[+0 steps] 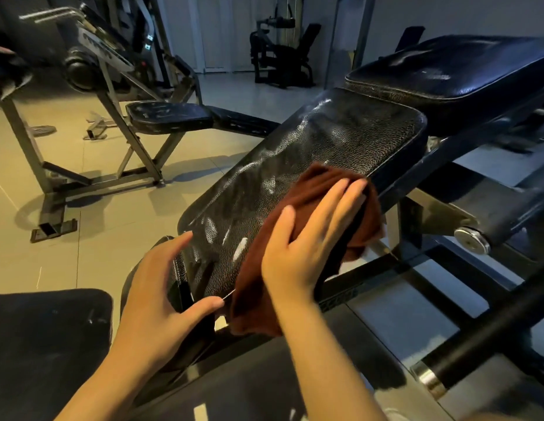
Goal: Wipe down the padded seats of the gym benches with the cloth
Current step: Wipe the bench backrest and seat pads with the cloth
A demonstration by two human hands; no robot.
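A long black padded seat (310,153) slants across the middle of the view, its cracked surface marked with whitish streaks. A dark brown cloth (325,189) lies over the pad's right edge and hangs down its near side. My right hand (304,238) presses flat on the cloth with straight fingers. My left hand (161,287) rests on the pad's near left corner, fingers along the top and thumb along the front edge. A second black pad (453,68) continues the bench at the upper right.
Another bench (170,117) on a metal frame stands at the left over the tiled floor (91,165). A black pad (46,344) sits at the lower left. Steel frame bars and a roller (477,338) run at the lower right. Exercise machines (280,53) stand at the back.
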